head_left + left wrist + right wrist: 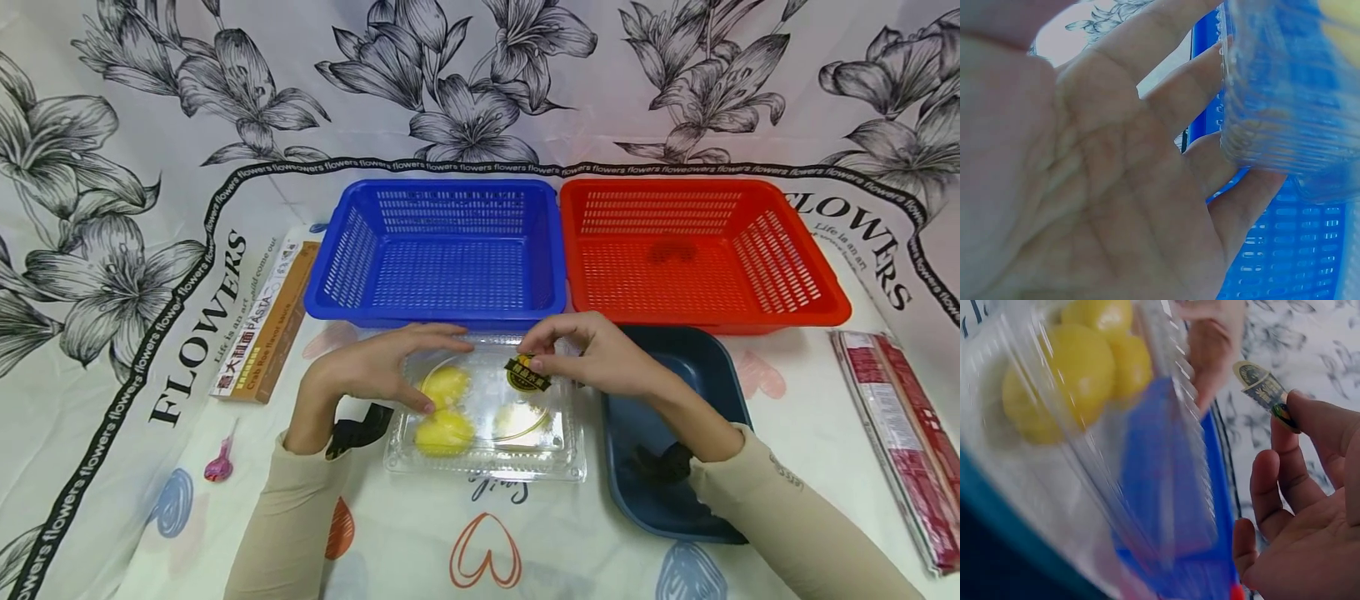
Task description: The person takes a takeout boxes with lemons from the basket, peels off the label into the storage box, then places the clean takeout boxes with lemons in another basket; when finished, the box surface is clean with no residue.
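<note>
A clear plastic clamshell box (491, 465) lies on the cloth in front of the baskets, its lid over several yellow fruits (444, 433) that look like lemons. My right hand (600, 358) pinches a black-and-gold sticker (527, 375) between thumb and index finger above the right half of the lid. In the right wrist view the sticker (1264, 387) stands up from the fingertips, apart from the box. My left hand (375, 365) spreads over the box's left side, thumb over the lid, fingers toward the far edge. In the left wrist view, the fingers (1179, 94) extend to the box's ribbed wall.
Behind the box stand a blue basket (435, 312) and a red basket (708, 318). A dark blue tray (626, 492) sits right of the box under my right forearm. A pasta box (262, 333) and a lollipop (219, 467) lie left; a red-and-white packet (900, 433) lies far right.
</note>
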Tool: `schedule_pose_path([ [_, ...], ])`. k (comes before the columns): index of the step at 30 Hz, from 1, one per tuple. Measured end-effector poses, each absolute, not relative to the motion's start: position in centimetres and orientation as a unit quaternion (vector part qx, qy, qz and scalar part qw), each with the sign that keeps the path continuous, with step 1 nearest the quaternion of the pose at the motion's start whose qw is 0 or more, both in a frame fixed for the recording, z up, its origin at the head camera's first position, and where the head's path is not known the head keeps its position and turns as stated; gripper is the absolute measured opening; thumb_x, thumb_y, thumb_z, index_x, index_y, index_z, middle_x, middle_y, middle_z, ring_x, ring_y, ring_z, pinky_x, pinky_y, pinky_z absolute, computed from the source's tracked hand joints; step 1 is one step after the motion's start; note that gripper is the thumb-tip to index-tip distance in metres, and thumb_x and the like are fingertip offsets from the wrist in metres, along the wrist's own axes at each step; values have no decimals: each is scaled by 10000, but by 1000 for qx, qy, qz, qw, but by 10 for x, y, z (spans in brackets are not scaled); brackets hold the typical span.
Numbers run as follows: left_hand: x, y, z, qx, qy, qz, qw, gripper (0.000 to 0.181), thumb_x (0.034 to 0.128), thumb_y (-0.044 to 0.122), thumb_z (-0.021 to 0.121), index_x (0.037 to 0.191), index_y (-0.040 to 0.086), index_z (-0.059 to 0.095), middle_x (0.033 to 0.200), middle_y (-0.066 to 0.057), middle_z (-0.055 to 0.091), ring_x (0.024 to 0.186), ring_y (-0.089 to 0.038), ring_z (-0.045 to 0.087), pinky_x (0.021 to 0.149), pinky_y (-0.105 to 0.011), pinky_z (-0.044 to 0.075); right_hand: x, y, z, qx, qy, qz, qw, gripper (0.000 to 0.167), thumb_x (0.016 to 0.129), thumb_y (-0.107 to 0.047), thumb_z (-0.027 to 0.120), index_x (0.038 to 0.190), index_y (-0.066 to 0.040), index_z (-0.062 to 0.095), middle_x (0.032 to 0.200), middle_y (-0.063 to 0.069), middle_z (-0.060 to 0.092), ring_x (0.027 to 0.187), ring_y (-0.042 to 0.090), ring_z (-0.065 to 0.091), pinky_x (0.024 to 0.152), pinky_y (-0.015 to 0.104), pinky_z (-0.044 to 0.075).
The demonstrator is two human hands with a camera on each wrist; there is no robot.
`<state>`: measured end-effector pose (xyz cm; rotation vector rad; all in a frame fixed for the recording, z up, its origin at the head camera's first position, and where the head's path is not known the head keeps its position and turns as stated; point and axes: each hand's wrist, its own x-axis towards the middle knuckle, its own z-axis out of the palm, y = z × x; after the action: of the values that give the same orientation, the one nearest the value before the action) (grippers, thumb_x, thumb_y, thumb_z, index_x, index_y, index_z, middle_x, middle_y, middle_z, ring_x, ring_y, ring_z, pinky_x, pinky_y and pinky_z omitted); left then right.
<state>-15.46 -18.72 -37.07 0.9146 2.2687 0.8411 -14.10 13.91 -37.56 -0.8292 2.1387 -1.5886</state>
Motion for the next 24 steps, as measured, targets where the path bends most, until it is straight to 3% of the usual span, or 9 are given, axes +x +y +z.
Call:
schedule_pose_path([
  [2, -154, -188, -371, 342, 842, 316, 273, 836, 772, 125, 867, 1515, 231, 499, 1681, -5, 298, 1566, -315, 228, 1205, -589, 326, -141, 149, -373, -290, 759, -560, 163, 161, 946, -64, 703, 1096, -96, 752, 1035, 37, 754, 970, 201, 656, 873, 356, 569],
  [4, -154, -189, -371, 343, 841, 318, 273, 838, 769, 124, 868, 1515, 225, 500, 1681, -16, 299, 1565, -322, 225, 1204, -599, 322, -139, 160, -371, -284, 766, -557, 151, 162, 946, -52, 698, 1095, -88, 748, 1042, 25, 758, 938, 180, 664, 757, 308, 585],
  [17, -160, -189, -376, 359, 833, 325, 268, 817, 784, 189, 877, 1508, 266, 507, 1673, -49, 318, 1562, -338, 234, 1198, -650, 296, -115, 235, -387, -179, 809, -552, 95, 179, 953, -50, 684, 1127, -50, 731, 964, -31, 715, 871, 157, 643, 784, 237, 590],
  [24, -162, -192, -380, 363, 826, 334, 271, 817, 790, 221, 875, 1514, 266, 497, 1673, -56, 319, 1561, -341, 243, 1194, -641, 312, -105, 260, -402, -138, 826, -537, 100, 205, 971, -84, 674, 1169, -40, 704, 967, -27, 705, 853, 137, 644, 746, 261, 601],
])
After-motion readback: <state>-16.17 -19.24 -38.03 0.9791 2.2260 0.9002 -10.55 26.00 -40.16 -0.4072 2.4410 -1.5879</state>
